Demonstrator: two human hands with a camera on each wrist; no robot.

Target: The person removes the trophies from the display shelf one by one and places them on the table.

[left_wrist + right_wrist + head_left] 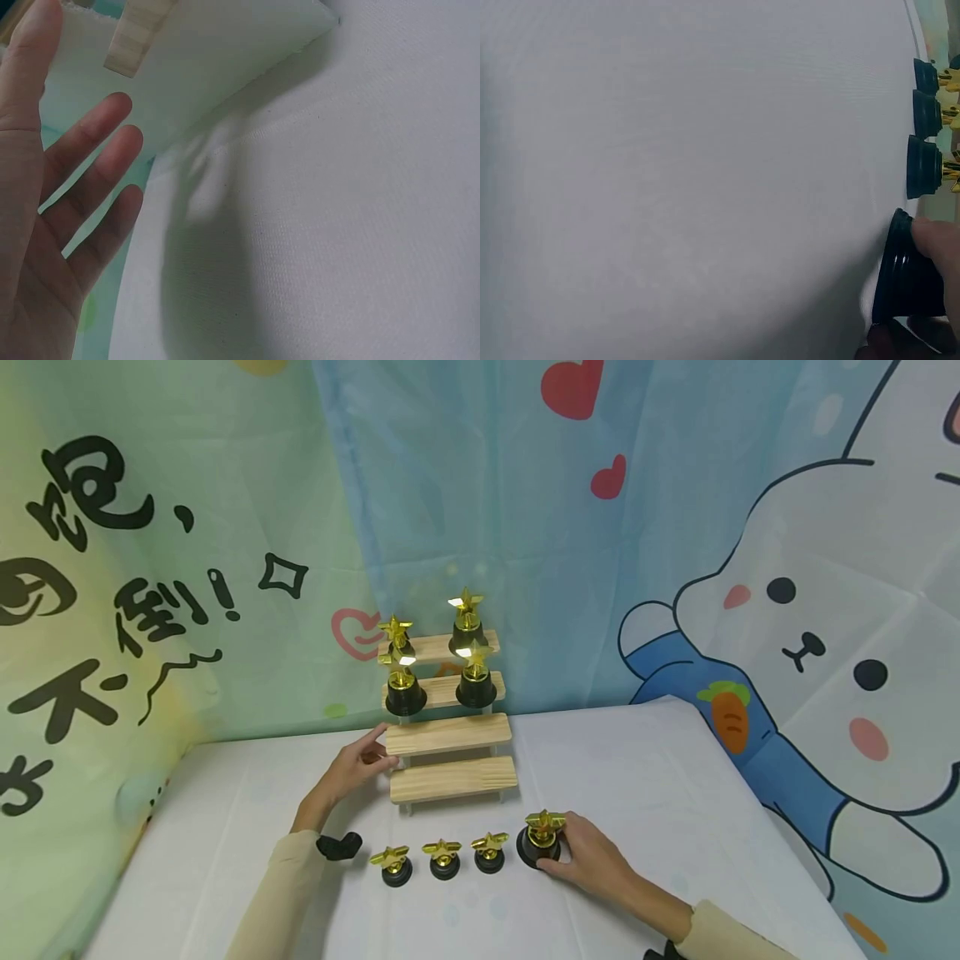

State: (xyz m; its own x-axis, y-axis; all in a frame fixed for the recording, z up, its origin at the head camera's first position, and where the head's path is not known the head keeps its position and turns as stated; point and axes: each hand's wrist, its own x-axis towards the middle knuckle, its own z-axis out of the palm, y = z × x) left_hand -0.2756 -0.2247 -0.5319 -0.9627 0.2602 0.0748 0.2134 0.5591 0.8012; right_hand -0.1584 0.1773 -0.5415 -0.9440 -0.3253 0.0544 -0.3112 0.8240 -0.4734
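My right hand (592,856) grips a gold star trophy (542,839) by its black base, at the right end of a row on the table. In the right wrist view a finger lies against that flared base (907,277). My left hand (358,768) is at the left side of a stepped wooden stand (450,735), fingertips right at the step edges. The left wrist view shows this hand's fingers (97,169) spread and loosely extended. Three smaller star trophies, the middle one (442,858) among them, stand left of the held one.
Two star trophies, one of them a left trophy (405,693), stand on the stand's second step from the top. Two more, including a right trophy (467,627), are on its top step. A white cloth covers the table (630,777); a printed curtain (525,543) hangs behind.
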